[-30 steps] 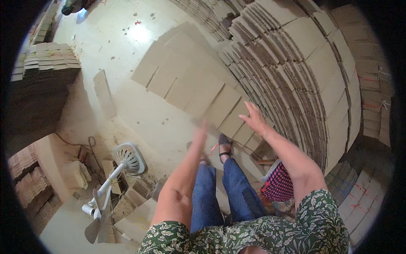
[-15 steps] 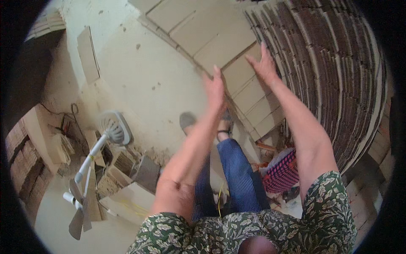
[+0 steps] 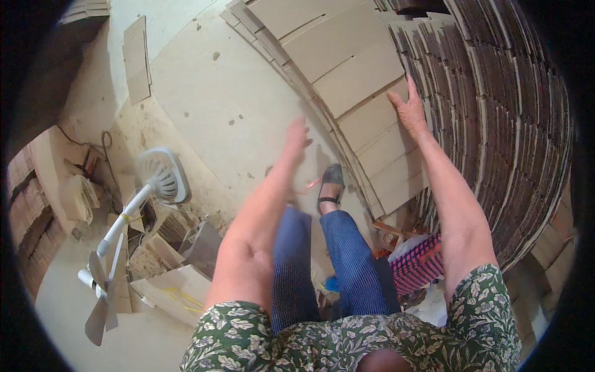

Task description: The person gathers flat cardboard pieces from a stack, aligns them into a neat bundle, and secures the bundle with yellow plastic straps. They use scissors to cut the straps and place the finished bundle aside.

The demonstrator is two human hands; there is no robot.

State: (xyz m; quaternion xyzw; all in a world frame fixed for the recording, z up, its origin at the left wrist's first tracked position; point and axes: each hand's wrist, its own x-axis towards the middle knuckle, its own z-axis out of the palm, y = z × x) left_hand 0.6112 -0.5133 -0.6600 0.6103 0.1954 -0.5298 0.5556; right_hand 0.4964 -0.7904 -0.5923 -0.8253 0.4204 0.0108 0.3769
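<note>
Flat tan cardboard sheets [image 3: 365, 59] with slots cut between their panels lie in a low pile ahead of me. My right hand [image 3: 411, 115] is at the right edge of this pile, thumb and forefinger spread, beside a tall stack of cardboard [image 3: 496, 118] that shows its dark edges. Whether its fingers press on the sheets I cannot tell. My left hand [image 3: 296, 133] is out over the floor, left of the pile and apart from it. Motion blurs its fingers, and I see nothing in it.
A pedestal fan [image 3: 133, 211] lies tipped over at the left, beside cardboard scraps [image 3: 164, 248]. A loose cardboard strip [image 3: 136, 59] is on the floor at the far left. A pink-and-black patterned cloth [image 3: 418, 266] lies by my right leg; my shoe [image 3: 331, 186] stands next to the pile.
My left hand has moved left, away from the pile's edge. My right hand stays by the right edge of the sheets. The view has shifted slightly, and one foot has moved back.
</note>
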